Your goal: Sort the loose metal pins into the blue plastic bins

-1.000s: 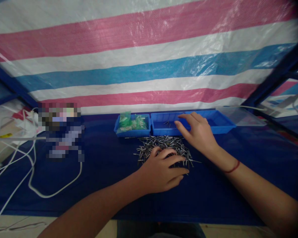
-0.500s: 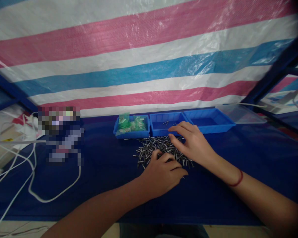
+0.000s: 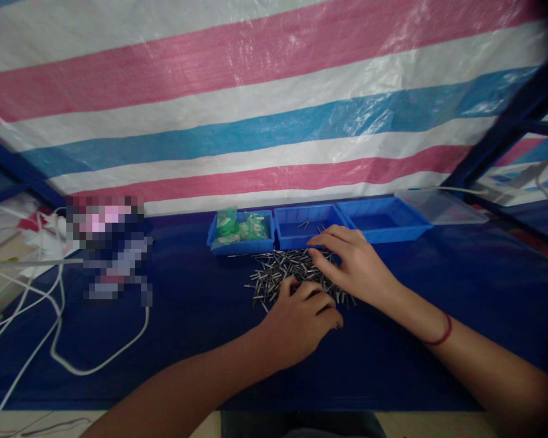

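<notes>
A loose heap of thin metal pins, which look like blind rivets (image 3: 276, 274), lies on the blue table. My left hand (image 3: 304, 319) rests over the near side of the heap, palm down. Its fingers are bent and spread apart, and the fingertips are partly hidden. Over the heap's right side is my right hand (image 3: 354, 258), thumb and forefinger apart with a gap between them. Its forefinger reaches close to the front wall of the middle blue bin (image 3: 285, 238). A few pins lie inside that bin. Nothing shows between the fingers of either hand.
A left blue bin (image 3: 242, 247) holds green plastic packets (image 3: 228, 225). To the right stand another blue bin (image 3: 383, 234) and a clear plastic sheet (image 3: 442, 208). White cables (image 3: 59, 304) trail over the table's left side. A striped tarp (image 3: 256, 140) hangs behind.
Both hands stay nearly in place over the heap. The left hand's outer fingers have drawn in slightly. The whole view has shifted a little.
</notes>
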### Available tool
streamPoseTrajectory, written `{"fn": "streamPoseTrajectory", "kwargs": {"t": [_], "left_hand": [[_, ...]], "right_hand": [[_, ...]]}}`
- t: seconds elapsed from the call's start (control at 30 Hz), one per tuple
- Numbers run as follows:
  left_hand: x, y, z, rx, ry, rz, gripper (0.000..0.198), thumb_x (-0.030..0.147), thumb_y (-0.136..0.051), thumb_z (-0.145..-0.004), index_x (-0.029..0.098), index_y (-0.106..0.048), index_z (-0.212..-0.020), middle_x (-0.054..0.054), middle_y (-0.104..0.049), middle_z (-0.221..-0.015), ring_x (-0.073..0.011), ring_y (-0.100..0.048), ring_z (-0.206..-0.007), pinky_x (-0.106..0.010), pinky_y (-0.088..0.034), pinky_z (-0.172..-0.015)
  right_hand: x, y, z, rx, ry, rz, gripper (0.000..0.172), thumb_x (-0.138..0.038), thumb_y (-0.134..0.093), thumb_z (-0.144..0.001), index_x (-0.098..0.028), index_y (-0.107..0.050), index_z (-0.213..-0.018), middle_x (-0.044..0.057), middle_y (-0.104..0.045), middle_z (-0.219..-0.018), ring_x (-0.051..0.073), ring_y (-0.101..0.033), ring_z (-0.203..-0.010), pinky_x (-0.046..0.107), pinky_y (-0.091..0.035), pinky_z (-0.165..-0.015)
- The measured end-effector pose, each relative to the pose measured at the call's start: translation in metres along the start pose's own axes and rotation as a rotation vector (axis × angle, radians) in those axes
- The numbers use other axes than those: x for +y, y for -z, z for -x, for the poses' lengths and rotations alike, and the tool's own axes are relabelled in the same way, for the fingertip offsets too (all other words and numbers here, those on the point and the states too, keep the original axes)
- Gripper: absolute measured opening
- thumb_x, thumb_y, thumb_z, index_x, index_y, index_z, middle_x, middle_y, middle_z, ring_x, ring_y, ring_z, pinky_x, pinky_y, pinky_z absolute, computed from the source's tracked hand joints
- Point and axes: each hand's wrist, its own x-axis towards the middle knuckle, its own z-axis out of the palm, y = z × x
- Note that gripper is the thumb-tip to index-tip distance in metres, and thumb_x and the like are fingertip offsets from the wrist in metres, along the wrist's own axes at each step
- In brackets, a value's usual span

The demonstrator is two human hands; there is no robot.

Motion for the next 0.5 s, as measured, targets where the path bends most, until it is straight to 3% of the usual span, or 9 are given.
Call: {"fn": "streamPoseTrajectory", "kwargs": {"t": [0.33,0.5], "left_hand": [[0.0016,0.0000,-0.0003,0.031,-0.040,-0.024,0.018,0.024,-0.046,-0.096,0.025,-0.063,-0.101,0.000,-0.065,-0.093,-0.0178,-0.051,-0.097,-0.040,-0.028,-0.088],[0.0029,-0.0006,-0.0014,0.052,-0.044,-0.067,0.018,0.023,-0.046,-0.096,0.023,-0.064,-0.092,0.000,-0.063,-0.093,-0.0176,-0.051,-0.096,-0.041,-0.027,-0.089]], "right_hand": [[-0.0005,0.0010,0.0006,-0.025,0.019,-0.016,0.014,-0.025,-0.050,-0.089,-0.020,-0.063,-0.091,0.005,-0.066,-0.090,0.021,-0.060,-0.083,0.039,-0.040,-0.079],[-0.0014,0.0009,0.0010,-0.040,0.023,-0.020,0.014,-0.024,-0.050,-0.089,-0.019,-0.063,-0.091,0.005,-0.066,-0.091,0.021,-0.060,-0.083,0.039,-0.040,-0.078]]}}
